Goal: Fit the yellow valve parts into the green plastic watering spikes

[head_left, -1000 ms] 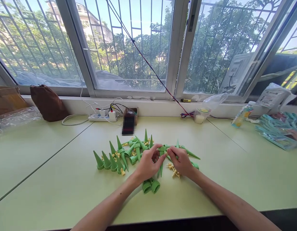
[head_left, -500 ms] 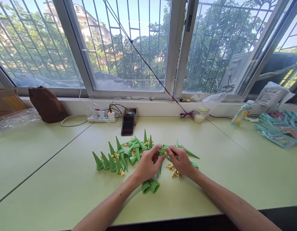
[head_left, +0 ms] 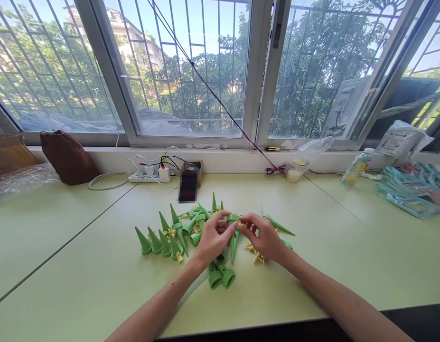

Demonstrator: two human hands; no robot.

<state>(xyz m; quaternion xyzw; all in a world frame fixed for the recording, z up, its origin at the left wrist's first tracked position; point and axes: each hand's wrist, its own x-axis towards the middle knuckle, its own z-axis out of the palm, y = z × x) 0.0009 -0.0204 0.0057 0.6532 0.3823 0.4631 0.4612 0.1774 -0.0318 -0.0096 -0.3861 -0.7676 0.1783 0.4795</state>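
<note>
My left hand is closed around the collar of a green plastic watering spike, whose tip points down toward the table. Between the fingertips of my right hand is a small yellow nozzle, held against the side of the spike's collar. Below my right hand lies a pile of loose yellow nozzles. Two green spikes lie near my left wrist with their open ends toward me. Several more green spikes stand in a row at the left, a yellow nozzle beside them.
Behind my hands are more jumbled spikes. Along the windowsill stand a brown bag, a power strip, a small box, a plastic cup and a bottle. Teal packages lie at right, another person's hand by them.
The held spike and both hands have shifted slightly left. More of the spike's cone and the yellow nozzle now show between my hands.
</note>
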